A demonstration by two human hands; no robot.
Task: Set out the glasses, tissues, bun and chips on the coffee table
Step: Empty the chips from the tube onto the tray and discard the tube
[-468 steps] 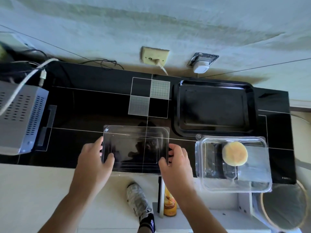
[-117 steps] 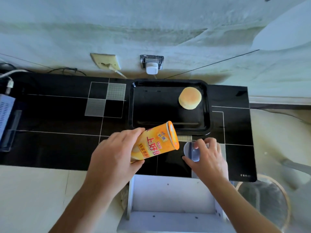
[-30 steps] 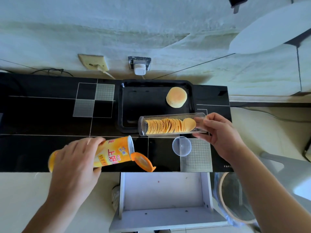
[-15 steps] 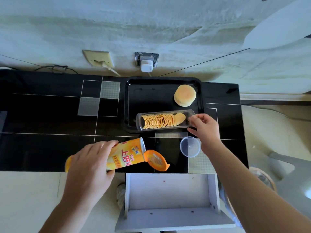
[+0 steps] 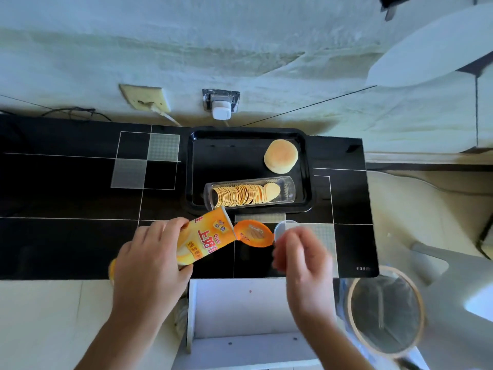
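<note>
Chips [image 5: 246,194] lie stacked in their one clear plastic sleeve [image 5: 250,193], which rests on its side along the near edge of the black tray [image 5: 229,161]. Your left hand [image 5: 149,265] is wrapped around the single orange chip can [image 5: 202,241], tilted with its open mouth toward the tray; an orange seal flap [image 5: 253,233] hangs from its rim. Your right hand [image 5: 301,257] hovers just right of that flap with fingers loosely curled; it is blurred, so you cannot tell whether it holds anything. One clear round lid [image 5: 284,228] shows just beyond its fingertips, on the table. Farther out, one round bun [image 5: 280,156] sits in the tray's far right corner, well apart from the sleeve. All of this rests on a glossy black coffee table [image 5: 66,236] with thin white lines and grey checked squares, pushed against a pale, worn wall [image 5: 240,49]. Two wall sockets are there: a yellowed one [image 5: 145,98] with a cord, and a dark-framed one [image 5: 221,100] carrying a white plug adapter [image 5: 221,112]. Near you stands a white shelf unit [image 5: 240,311], and to its right one round bin [image 5: 384,311] with a wooden rim.
</note>
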